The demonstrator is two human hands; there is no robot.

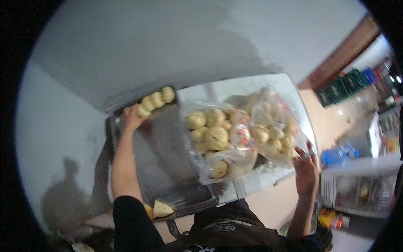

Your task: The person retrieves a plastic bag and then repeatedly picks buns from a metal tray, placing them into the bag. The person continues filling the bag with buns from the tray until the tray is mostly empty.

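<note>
At the far left corner of a dark metal tray point(163, 151), my left hand point(132, 118) is around the end bun point(144, 111) of a short row of pale buns point(157, 100). Its fingers are partly hidden and slightly blurred. My right hand point(306, 171) is raised with fingers apart, holding nothing, near the lower right of a clear plastic bag of buns point(274, 138). Between the hands, a larger clear plastic bag with red print point(242, 138) lies open, and several pleated buns point(217, 138) show in its mouth.
Two pale yellowish wedge-shaped pieces lie by the tray's near edge, one a cut piece point(163, 209). A light-topped table point(261, 186) carries the bags against a wall point(157, 47). To the right are green crates point(335, 91), a blue bottle point(338, 155) and a white-framed cabinet point(359, 189).
</note>
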